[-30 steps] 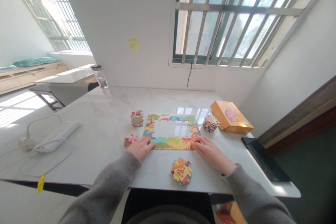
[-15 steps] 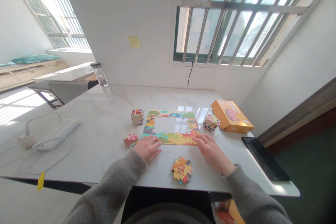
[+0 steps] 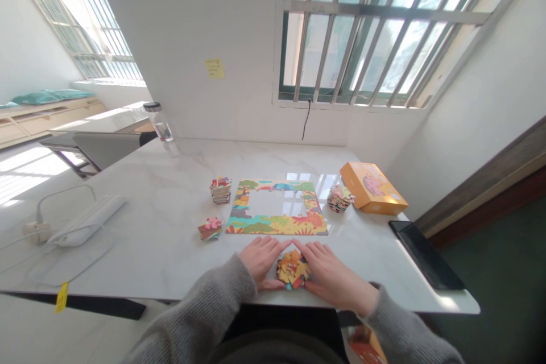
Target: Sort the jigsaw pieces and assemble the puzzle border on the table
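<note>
Close to the table's front edge lies a pile of jigsaw puzzle pieces (image 3: 293, 269), yellow and orange on top. My left hand (image 3: 263, 261) curves around its left side, with the thumb at the near edge of the pile. From the other side my right hand (image 3: 326, 273) cups it, and the index fingertips almost meet beyond the pile. Just past my fingers lies a rectangular jigsaw border (image 3: 277, 226) with joined animal and tree pieces, the white tabletop showing through its middle.
Left of the border are a stack of pieces (image 3: 220, 191) and a smaller pile (image 3: 210, 228). Another stack (image 3: 340, 199) stands right, beside an orange box (image 3: 375, 187). A dark tablet-like slab (image 3: 426, 255) lies on the right edge; a power strip (image 3: 91, 220) with cables is left.
Both hands have left the near edge of the jigsaw border and come back towards me. They now close around the front pile from both sides.
</note>
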`<act>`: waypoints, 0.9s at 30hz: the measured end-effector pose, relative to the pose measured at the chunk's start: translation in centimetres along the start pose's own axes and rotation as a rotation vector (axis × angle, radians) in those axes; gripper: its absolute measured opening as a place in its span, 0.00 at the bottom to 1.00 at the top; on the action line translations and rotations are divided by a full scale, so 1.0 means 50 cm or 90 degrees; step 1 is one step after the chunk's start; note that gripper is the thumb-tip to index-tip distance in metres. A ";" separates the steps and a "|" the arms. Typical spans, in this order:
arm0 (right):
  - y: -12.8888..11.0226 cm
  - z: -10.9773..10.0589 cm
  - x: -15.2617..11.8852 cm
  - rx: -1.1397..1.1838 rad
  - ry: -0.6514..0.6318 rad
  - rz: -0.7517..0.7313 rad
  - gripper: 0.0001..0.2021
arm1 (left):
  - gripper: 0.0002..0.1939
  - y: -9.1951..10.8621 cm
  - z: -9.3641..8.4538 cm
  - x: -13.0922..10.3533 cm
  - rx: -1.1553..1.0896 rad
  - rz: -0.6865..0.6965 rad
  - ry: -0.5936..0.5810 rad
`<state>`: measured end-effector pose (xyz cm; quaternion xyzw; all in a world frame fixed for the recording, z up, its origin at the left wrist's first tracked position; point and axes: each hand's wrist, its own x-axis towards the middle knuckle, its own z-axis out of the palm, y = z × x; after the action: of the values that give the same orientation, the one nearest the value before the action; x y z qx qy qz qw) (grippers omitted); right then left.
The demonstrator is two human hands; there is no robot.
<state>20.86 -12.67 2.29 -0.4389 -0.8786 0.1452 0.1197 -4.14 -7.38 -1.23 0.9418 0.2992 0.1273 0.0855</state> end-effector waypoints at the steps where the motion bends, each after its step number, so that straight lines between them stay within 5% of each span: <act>1: 0.001 0.005 0.006 0.002 0.002 -0.003 0.42 | 0.46 -0.004 -0.001 -0.002 0.007 -0.002 0.005; 16: -0.027 0.024 0.094 0.116 -0.014 -0.025 0.41 | 0.31 -0.052 -0.025 -0.060 0.042 -0.048 0.075; 27: 0.001 -0.032 0.091 0.223 -0.042 -0.101 0.31 | 0.27 -0.043 -0.039 -0.059 -0.024 -0.056 0.102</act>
<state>18.78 -8.75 4.13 -0.3360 -0.8752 0.2999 0.1766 -8.23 -7.21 -0.42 0.9127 0.3440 0.2037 0.0849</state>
